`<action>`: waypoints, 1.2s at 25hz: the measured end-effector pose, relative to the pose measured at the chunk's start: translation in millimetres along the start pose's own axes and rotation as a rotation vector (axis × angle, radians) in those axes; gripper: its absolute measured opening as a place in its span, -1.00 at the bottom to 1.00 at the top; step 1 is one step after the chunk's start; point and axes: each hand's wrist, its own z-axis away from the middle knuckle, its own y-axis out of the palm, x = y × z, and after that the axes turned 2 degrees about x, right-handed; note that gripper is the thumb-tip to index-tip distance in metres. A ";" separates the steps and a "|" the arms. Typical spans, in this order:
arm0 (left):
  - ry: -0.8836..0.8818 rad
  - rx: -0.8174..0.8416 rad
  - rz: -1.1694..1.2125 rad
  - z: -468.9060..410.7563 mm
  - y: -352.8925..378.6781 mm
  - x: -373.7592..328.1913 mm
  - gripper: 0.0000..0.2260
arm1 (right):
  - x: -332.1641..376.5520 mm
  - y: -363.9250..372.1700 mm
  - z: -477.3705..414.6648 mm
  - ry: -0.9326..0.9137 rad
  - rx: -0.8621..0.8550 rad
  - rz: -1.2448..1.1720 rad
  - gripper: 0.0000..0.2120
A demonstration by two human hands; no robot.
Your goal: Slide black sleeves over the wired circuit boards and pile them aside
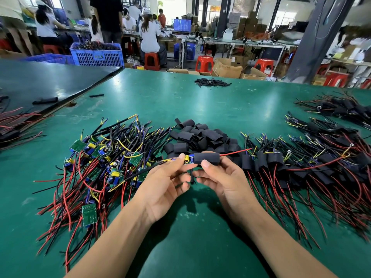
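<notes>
Workshop hall. Green work table point(200, 101) fills the foreground; a dark-topped surface point(50, 77) adjoins it at far left. Beyond the edge: blue plastic crate point(96, 55), red plastic stools point(204, 64), open cardboard boxes point(226, 69). Dark pillar point(313, 41) at right. Long benches point(220, 42) across the rear, with seated people point(149, 35), backs turned. Bright daylight from rear windows point(172, 7); glare on the green top.

At the centre of the frame, the left hand point(166, 183) pinches a wired circuit board point(188, 159) by its exposed end, and the right hand point(218, 177) grips the black sleeve point(206, 157) that covers most of it. A red wire point(234, 152) sticks out of the sleeve's right end. On the green table point(200, 101), bare boards point(104, 163) lie heaped at left, empty sleeves point(200, 137) just behind the hands, and sleeved boards point(311, 163) at right. A blue crate point(96, 55) stands at upper left.
</notes>
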 end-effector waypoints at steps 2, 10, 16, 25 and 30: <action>0.007 -0.005 0.002 0.9 1.4 0.2 -0.78 | -0.3 0.0 0.8 0.007 0.003 -0.013 -0.83; 0.050 -0.016 -0.026 3.8 3.8 1.1 -0.78 | -2.0 1.0 2.3 0.013 0.006 0.060 -0.75; 0.010 -0.018 0.028 3.6 3.6 -0.6 -0.84 | -1.5 -0.8 0.2 0.032 0.001 -0.012 -0.77; 0.011 0.003 0.057 1.7 1.6 -0.6 -0.86 | 3.0 -0.8 3.4 -0.082 -0.025 0.217 -0.73; 0.043 -0.021 0.030 -0.6 0.2 -0.5 -0.88 | 5.2 2.5 5.5 -0.113 0.016 0.316 -0.71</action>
